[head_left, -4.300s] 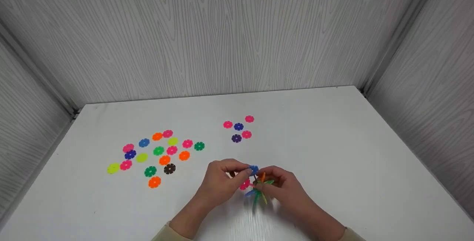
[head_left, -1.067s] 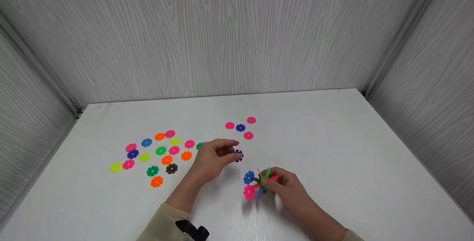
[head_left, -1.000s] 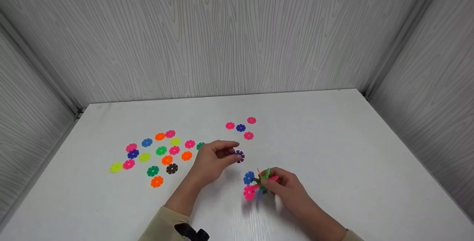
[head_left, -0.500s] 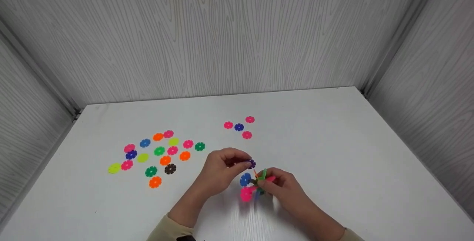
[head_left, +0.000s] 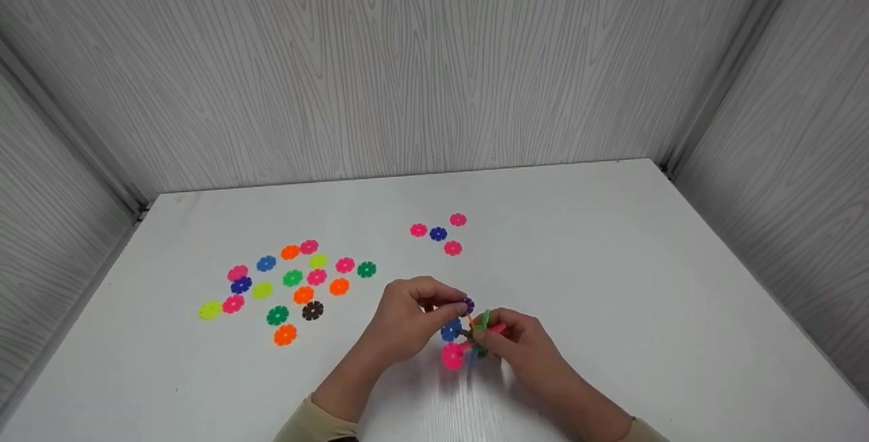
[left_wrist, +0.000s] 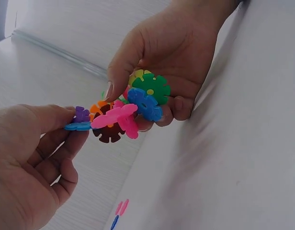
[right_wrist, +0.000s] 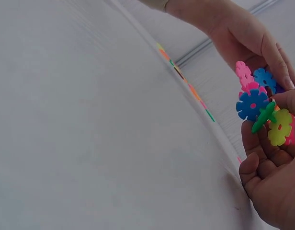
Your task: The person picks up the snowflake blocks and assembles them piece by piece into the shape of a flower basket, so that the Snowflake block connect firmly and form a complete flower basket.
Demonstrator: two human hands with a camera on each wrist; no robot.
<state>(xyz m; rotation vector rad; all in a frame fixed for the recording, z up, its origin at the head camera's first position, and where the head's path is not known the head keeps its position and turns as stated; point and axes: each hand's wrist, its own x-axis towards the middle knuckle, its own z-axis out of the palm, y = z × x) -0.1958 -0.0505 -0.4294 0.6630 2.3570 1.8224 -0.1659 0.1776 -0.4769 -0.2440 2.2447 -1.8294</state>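
Observation:
My left hand [head_left: 407, 323] pinches a small purple notched flower disc [head_left: 468, 305] between thumb and forefinger. Just to the right, my right hand [head_left: 519, 340] grips a cluster of interlocked plastic flower discs [left_wrist: 116, 117] above the table. The purple disc meets the edge of an orange disc [left_wrist: 100, 108] in that cluster. A blue disc [head_left: 451, 330] and a pink disc [head_left: 453, 356] stick out on the cluster's left side. In the right wrist view a yellow disc [right_wrist: 280, 127] and a green disc [right_wrist: 264, 117] show near the right fingers, which hide part of the cluster.
Loose flower discs in several colours lie on the white table [head_left: 611, 259], among them a brown disc [head_left: 313, 311] and an orange disc [head_left: 285, 335] at the left. Farther back lie a dark blue disc [head_left: 438, 233] and three pink ones. A wood-grain panel [head_left: 407, 68] stands behind.
The left hand has brought the purple disc from the back group to the cluster, moving right and nearer. The right hand keeps the cluster, which has turned since the earliest frame.

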